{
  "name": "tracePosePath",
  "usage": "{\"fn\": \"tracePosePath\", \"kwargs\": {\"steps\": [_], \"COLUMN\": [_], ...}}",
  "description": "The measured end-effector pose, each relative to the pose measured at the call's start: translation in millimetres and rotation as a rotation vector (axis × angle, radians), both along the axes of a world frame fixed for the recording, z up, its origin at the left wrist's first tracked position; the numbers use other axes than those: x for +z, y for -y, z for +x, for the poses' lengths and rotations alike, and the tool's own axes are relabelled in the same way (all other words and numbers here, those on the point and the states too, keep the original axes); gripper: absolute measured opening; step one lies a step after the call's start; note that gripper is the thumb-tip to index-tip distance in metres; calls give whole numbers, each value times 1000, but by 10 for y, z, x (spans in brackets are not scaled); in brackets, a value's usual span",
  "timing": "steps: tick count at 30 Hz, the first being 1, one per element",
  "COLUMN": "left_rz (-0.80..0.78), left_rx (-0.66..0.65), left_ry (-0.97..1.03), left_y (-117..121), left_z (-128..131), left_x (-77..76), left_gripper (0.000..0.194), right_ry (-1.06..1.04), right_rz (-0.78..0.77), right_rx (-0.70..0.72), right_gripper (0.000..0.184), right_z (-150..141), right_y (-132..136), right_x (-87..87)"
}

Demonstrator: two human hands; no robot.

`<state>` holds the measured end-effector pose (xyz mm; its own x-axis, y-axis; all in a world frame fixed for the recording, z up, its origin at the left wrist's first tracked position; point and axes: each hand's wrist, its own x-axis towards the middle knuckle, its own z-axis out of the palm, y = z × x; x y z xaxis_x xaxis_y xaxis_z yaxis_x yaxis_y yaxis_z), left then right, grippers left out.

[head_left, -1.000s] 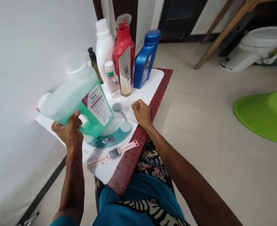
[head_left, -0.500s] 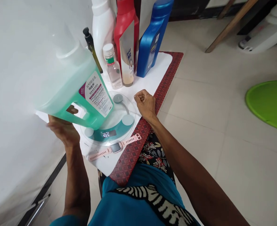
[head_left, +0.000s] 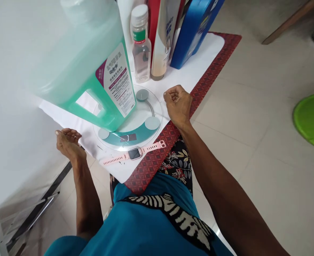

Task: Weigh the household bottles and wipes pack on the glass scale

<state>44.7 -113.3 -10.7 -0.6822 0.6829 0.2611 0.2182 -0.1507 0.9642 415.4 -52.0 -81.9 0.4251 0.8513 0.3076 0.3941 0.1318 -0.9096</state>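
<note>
A large jug of green liquid [head_left: 98, 67] stands on a round glass scale [head_left: 157, 106] in the head view, its moulded handle hole facing me. My left hand [head_left: 70, 144] is off the jug, to its lower left, with the fingers loosely bent, apart and holding nothing. My right hand [head_left: 178, 105] rests at the table's right edge beside the scale, its fingers curled in, and nothing shows in them. On the scale's front the small dark display [head_left: 128, 137] has a faint light mark. A pink-strapped smartwatch [head_left: 134, 153] lies in front of the scale.
Behind the scale stand a small clear bottle [head_left: 141, 60], a beige tube [head_left: 161, 53], a red bottle [head_left: 153, 21] and a blue bottle [head_left: 191, 35]. A white wall [head_left: 10, 106] borders the left. On the floor at right is a green round object [head_left: 313, 119].
My left hand has let go of the jug's handle and moved away to the left. The display's lit digits have given way to a faint mark. The view has shifted closer.
</note>
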Motion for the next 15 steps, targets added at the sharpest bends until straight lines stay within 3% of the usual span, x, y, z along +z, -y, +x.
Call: {"fn": "tracePosePath", "kwargs": {"steps": [8, 15], "left_rz": [88, 292], "left_rx": [-152, -382], "left_ry": [112, -172], "left_y": [-22, -114], "left_z": [313, 866], "left_x": [128, 460], "left_gripper": [66, 67], "right_ry": [0, -20], "right_rz": [-33, -30], "right_rx": [-18, -20], "right_gripper": [14, 13], "right_z": [-21, -19], "right_y": [19, 24], "right_x": [76, 85]}}
